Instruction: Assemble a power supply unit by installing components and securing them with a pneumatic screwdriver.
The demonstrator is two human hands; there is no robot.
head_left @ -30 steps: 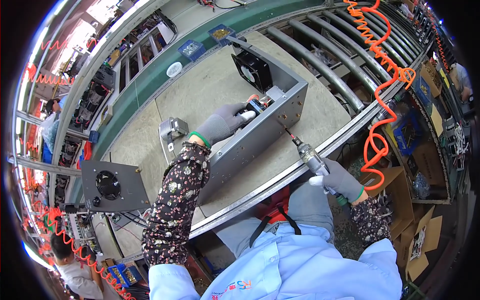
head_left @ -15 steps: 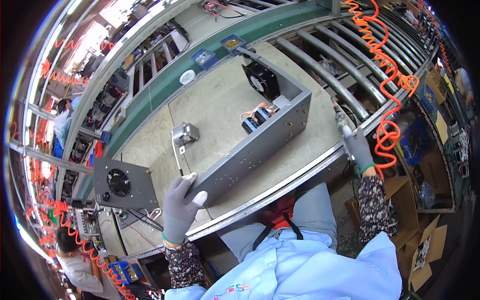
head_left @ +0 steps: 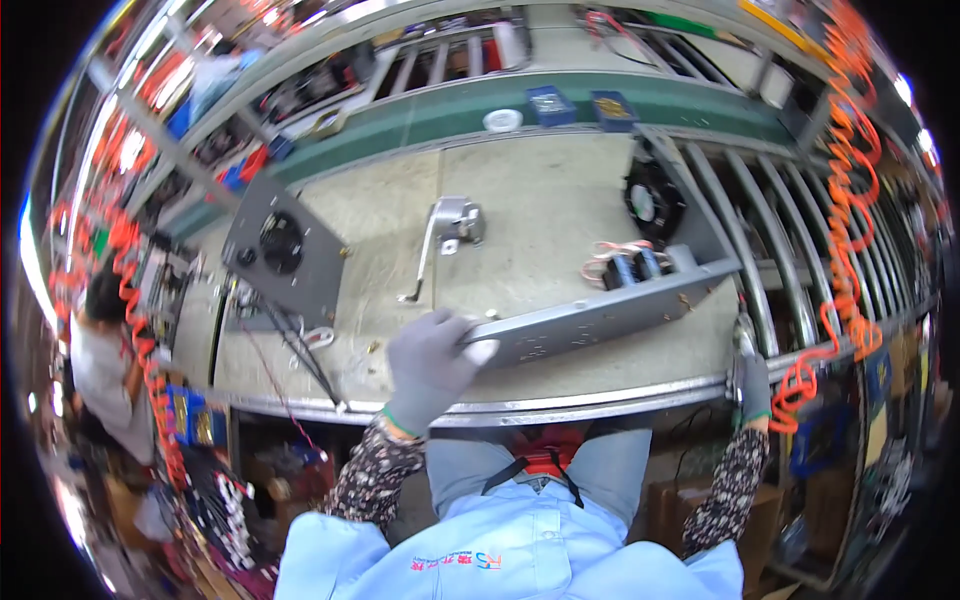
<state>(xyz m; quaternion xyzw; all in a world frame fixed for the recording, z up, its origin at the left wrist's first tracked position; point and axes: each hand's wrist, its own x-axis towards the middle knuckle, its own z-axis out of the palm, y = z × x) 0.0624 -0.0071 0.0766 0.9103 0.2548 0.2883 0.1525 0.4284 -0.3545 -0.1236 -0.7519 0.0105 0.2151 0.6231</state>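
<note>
Gloved in grey, my left hand [head_left: 432, 368] is closed round the left end of a grey metal chassis panel [head_left: 590, 325], thumb on the near face. The panel stands on its edge on the worktable. At its right end are a black fan [head_left: 655, 200] and blue-black cylindrical parts [head_left: 635, 268] with pinkish wires. My right hand [head_left: 752, 388], also gloved, is wrapped round a slim metallic power screwdriver [head_left: 741, 345] beside the panel's right end, at the table's front corner. A small silver motor [head_left: 457, 218] with a white lead lies behind the panel.
Another grey panel with a round fan [head_left: 285, 245] leans at the left, with black cables beside it. Blue parts bins [head_left: 550, 106] and a white round dish [head_left: 502, 121] stand along the back. Metal rollers [head_left: 755, 215] and orange coiled hoses [head_left: 850, 200] are at the right. Someone works at far left.
The view has turned, so the bench sits straighter and the panel lies further right in the picture. My left hand still grips the panel's end, and my right still holds the screwdriver.
</note>
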